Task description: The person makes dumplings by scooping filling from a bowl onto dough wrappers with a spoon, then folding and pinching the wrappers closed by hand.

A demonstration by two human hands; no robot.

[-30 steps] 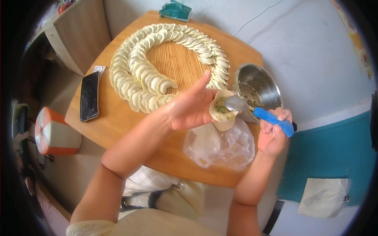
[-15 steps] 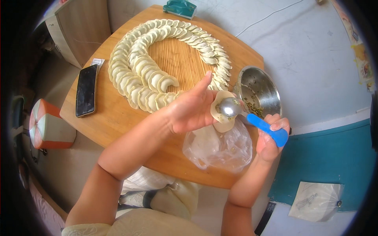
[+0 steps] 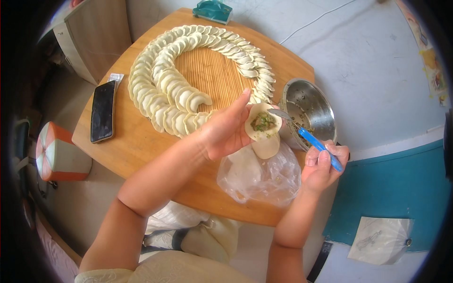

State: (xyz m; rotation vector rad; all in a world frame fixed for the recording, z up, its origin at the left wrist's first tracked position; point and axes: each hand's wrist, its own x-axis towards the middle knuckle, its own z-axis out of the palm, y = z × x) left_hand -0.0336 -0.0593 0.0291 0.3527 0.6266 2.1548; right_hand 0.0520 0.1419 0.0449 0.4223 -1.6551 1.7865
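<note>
My left hand (image 3: 225, 129) is palm up, thumb raised, holding a round dumpling wrapper (image 3: 257, 135) on its fingers. A mound of green and brown filling (image 3: 263, 121) sits in the middle of the wrapper. In my right hand (image 3: 323, 167) is a spoon (image 3: 309, 137) gripped by its blue handle, its metal bowl turned edge-on over the wrapper's right rim. Another flat wrapper (image 3: 266, 147) shows just below the held one, above a clear plastic bag (image 3: 278, 179). Behind the spoon stands a steel bowl (image 3: 324, 111) with some filling inside.
Overlapping rows of dumplings (image 3: 146, 89) curve around a slatted mat (image 3: 203, 70) on the wooden table (image 3: 118, 155). A black phone (image 3: 103, 112) lies at the left edge, and a teal pack (image 3: 212, 11) at the far edge. An orange and white stool (image 3: 68, 153) stands left of the table.
The spoon has come up off the wrapper and turned on edge, uncovering the filling. My right hand has rotated and dropped slightly; my left hand stays nearly in place.
</note>
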